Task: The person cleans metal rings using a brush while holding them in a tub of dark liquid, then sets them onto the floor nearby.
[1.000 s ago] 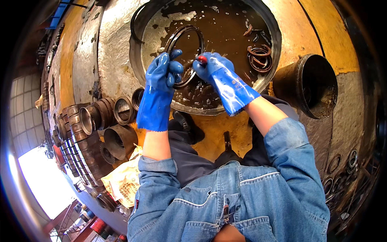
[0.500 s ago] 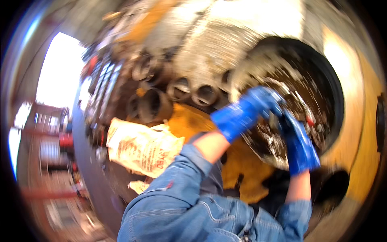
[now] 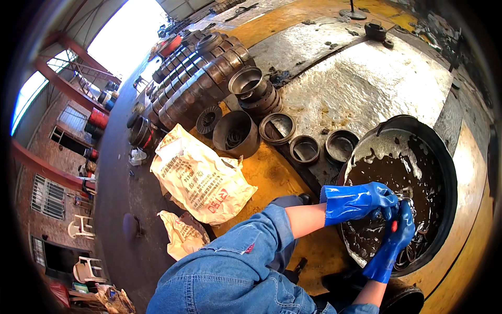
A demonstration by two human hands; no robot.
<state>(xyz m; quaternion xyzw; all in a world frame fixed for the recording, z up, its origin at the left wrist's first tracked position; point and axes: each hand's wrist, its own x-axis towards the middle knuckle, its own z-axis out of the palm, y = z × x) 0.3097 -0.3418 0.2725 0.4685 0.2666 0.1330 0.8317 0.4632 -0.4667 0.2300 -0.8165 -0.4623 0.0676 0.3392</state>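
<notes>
Both my hands are in blue rubber gloves, close together over a large black tub [image 3: 448, 180] of dark brown, foamy liquid. My left hand [image 3: 368, 201] comes in from the left with its fingers curled against the right. My right hand [image 3: 400, 230] is closed too, its fingers bent toward the left hand. A small shiny metal piece [image 3: 406, 200] shows at the fingertips; its kind is mostly hidden. Something small and red [image 3: 394, 226] sticks out at the right glove. Thin dark rings [image 3: 407, 257] lie in the tub below the right hand.
Left of the tub stand several round metal parts [image 3: 304, 149] and a wider metal cylinder [image 3: 235, 134]. A torn paper sack [image 3: 201, 178] lies nearer me, with stacked metal rings [image 3: 204, 78] behind. Metal sheets [image 3: 366, 78] cover the floor beyond.
The view has swung and steadied, so the tub and hands sit lower in the picture. My hands stay together over the tub, with the red piece still by the right glove.
</notes>
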